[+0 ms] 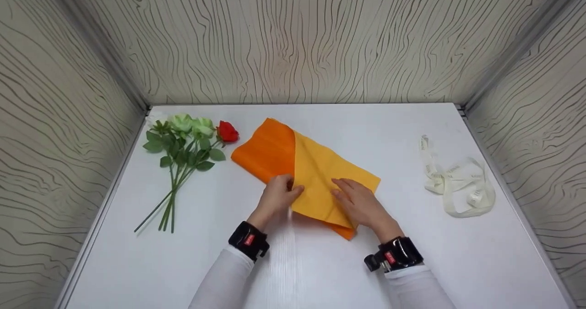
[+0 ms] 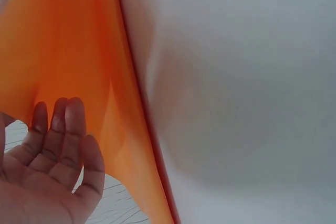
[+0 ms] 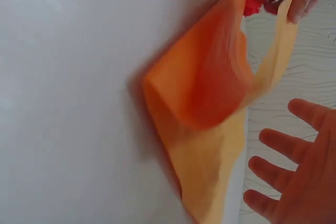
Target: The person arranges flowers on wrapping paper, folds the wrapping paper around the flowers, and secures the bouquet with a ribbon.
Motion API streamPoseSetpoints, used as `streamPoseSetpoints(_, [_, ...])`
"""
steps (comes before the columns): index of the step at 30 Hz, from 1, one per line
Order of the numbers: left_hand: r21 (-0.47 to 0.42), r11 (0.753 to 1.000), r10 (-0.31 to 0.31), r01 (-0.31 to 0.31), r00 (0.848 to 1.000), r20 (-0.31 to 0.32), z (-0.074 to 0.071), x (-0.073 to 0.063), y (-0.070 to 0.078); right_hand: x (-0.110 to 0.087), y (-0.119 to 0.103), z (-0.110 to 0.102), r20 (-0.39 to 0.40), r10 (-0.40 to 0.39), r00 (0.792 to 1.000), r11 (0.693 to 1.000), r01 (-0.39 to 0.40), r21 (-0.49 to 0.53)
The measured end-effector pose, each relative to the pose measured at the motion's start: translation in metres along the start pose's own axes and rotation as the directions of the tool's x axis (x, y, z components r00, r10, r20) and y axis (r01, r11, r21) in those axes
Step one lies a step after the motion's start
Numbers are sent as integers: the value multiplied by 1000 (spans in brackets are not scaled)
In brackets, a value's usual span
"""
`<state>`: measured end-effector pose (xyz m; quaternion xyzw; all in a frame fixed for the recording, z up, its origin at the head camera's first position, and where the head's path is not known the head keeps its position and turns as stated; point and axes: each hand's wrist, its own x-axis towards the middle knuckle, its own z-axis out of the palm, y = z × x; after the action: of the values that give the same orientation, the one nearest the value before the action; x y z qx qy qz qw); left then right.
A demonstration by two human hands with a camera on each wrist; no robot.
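Note:
A sheet of wrapping paper (image 1: pixel 268 146), orange on one face and yellow on the other, lies folded at mid-table. My left hand (image 1: pixel 275 194) pinches the edge of the yellow flap; in the right wrist view that flap rises from the table into its fingers. Curved left fingers (image 2: pixel 71 121) show against the orange face in the left wrist view. Over the flap's right part is my right hand (image 1: pixel 361 203), fingers extended. The right wrist view shows those fingers (image 3: pixel 283 142) spread, with nothing gripped. Whether they touch the paper I cannot tell.
Artificial flowers with crossed green stems (image 1: pixel 171 194) lie at the left, among them a red rose (image 1: pixel 227 132) near the paper's left corner. A loose cream ribbon (image 1: pixel 467 178) with printed letters is at the right. Patterned panels (image 1: pixel 293 39) enclose the white table (image 1: pixel 137 272).

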<state>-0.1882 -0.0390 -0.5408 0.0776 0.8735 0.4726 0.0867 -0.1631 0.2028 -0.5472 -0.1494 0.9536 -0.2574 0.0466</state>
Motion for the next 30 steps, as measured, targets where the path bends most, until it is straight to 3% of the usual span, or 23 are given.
streamPoseSetpoints(6, [-23,1000,-9,8,1000,-12,-10,-4,-6,-1,28,-4,70,64,995,987,-52,-154])
streamPoseSetpoints(16, [-50,988,-151,149,988,-32,-36,-12,-28,-15,44,-15,24,130,991,963,-120,-242])
streamPoseSetpoints(22, [-11,975,-222,222,972,-74,-52,-22,-43,-24,47,-21,14,178,984,946,-167,-278])
streamPoseSetpoints(30, [19,946,-321,322,945,-58,-60,-32,-53,-26,50,-24,32,207,978,939,-190,-286])
